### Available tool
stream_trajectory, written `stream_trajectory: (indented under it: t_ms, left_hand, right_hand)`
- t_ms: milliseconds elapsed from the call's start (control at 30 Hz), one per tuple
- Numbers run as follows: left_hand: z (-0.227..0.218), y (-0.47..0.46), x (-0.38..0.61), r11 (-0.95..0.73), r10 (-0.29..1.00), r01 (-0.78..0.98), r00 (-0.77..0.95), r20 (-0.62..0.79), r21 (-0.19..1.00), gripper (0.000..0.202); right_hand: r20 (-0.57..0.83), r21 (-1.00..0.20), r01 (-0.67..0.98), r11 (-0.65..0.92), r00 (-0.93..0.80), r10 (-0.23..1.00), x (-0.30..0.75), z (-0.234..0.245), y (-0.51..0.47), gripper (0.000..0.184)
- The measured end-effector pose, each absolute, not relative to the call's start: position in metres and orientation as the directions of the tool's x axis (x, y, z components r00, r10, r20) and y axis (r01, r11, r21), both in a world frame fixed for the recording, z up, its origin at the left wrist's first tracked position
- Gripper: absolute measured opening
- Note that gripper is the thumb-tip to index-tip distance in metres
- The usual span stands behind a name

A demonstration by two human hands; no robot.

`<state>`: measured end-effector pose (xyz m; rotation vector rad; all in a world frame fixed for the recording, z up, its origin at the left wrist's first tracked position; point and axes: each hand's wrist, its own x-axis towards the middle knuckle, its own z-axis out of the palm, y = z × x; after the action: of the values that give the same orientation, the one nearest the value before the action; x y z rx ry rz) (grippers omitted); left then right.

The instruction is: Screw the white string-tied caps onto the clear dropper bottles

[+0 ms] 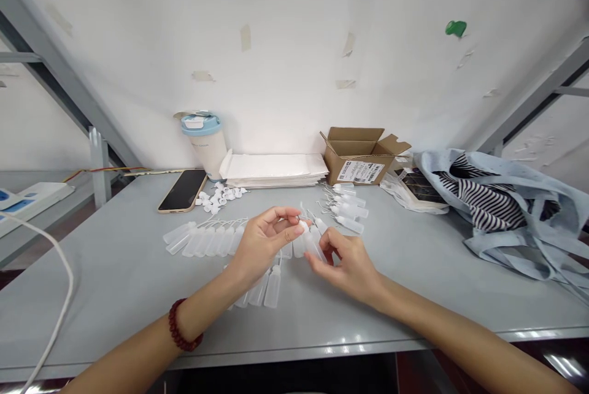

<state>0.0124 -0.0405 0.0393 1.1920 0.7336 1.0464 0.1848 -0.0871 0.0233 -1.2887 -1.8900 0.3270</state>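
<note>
Between my two hands is a small translucent squeeze bottle [313,245], tilted, with its white top toward the upper left. My left hand [271,234] pinches the bottle's top between thumb and fingers. The bottle's body is in the grip of my right hand [347,262], low on its side. Under and beside my left hand, a row of similar bottles [207,240] lies on the grey table [368,332]. A few more bottles [273,286] lie nearer, partly behind my left wrist. Further bottles with thin curved tips [350,210] lie beyond my right hand.
Small white caps [214,199] are heaped near a phone [183,190]. Along the wall stand a lidded cup [207,148], a stack of white envelopes [276,168] and an open cardboard box [359,158]. A blue cloth bag [506,210] lies at right; a white cable [64,296] hangs at left.
</note>
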Motion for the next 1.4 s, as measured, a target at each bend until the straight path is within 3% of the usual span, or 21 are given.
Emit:
stream_trajectory:
  t_ms: [233, 467, 633, 767, 933, 1100, 1233, 1400]
  left_hand:
    - [0.040, -0.044, 0.014, 0.090, 0.904, -0.218, 0.428, 0.012, 0.972, 0.027]
    - [0.042, -0.045, 0.010, -0.041, 0.899, -0.151, 0.427, 0.102, 0.988, 0.015]
    - [0.040, -0.042, 0.011, -0.018, 0.917, -0.142, 0.392, 0.072, 0.990, 0.012]
    - [0.041, -0.040, 0.012, 0.027, 0.913, -0.127, 0.407, 0.028, 0.992, 0.013]
    - [0.045, -0.038, 0.007, 0.082, 0.902, -0.073, 0.429, -0.043, 0.994, 0.014]
    - [0.046, -0.034, 0.002, 0.148, 0.899, -0.071, 0.425, -0.104, 0.986, 0.016]
    - [0.044, -0.032, 0.001, 0.225, 0.884, -0.100, 0.440, -0.160, 0.969, 0.016]
    - [0.047, -0.033, 0.001, 0.263, 0.853, -0.020, 0.472, -0.223, 0.965, 0.020]
  right_hand:
    - [0.589, -0.507, 0.671, 0.540, -0.188, 0.786, 0.186, 0.018, -0.088, 0.025]
    - [0.615, -0.465, 0.683, 0.564, -0.209, 0.760, 0.187, 0.015, -0.087, 0.024]
    - [0.643, -0.413, 0.696, 0.587, -0.233, 0.729, 0.189, 0.014, -0.087, 0.024]
    - [0.715, -0.272, 0.745, 0.608, -0.267, 0.647, 0.190, 0.014, -0.085, 0.023]
    - [0.781, 0.013, 0.804, 0.594, -0.379, 0.496, 0.194, 0.016, -0.079, 0.022]
    - [0.777, 0.149, 0.778, 0.611, -0.474, 0.414, 0.200, 0.020, -0.075, 0.011]
    - [0.752, 0.179, 0.753, 0.633, -0.520, 0.405, 0.202, 0.020, -0.074, 0.003]
    - [0.771, 0.152, 0.741, 0.655, -0.503, 0.390, 0.201, 0.020, -0.075, 0.008]
